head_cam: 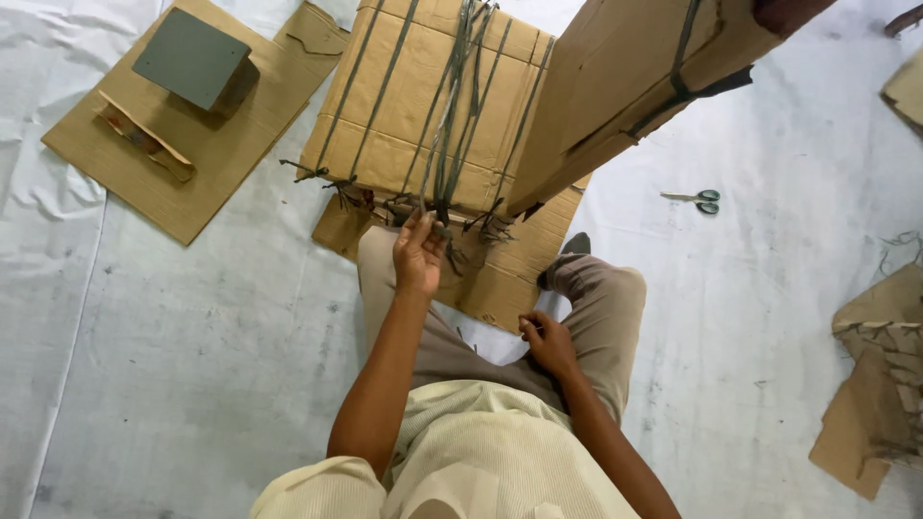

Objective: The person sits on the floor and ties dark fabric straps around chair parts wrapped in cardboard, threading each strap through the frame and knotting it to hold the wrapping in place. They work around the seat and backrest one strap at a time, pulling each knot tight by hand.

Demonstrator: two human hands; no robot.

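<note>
At ten o'clock: grey block (pixel 190 56) lying on flat cardboard sheet (pixel 144 168).
Left hand (pixel 419 252): pinching straps (pixel 450 144) at twelve o'clock, atop cardboard box (pixel 404 106).
Right hand (pixel 548 343): curling closed on the thigh; contents unclear.
At two o'clock: scissors (pixel 698 199) lying on floor (pixel 192 336).

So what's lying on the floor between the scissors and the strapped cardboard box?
In the head view, a tilted cardboard panel juts between the strapped cardboard box and the scissors; beyond it, only bare white floor sheet.
</note>
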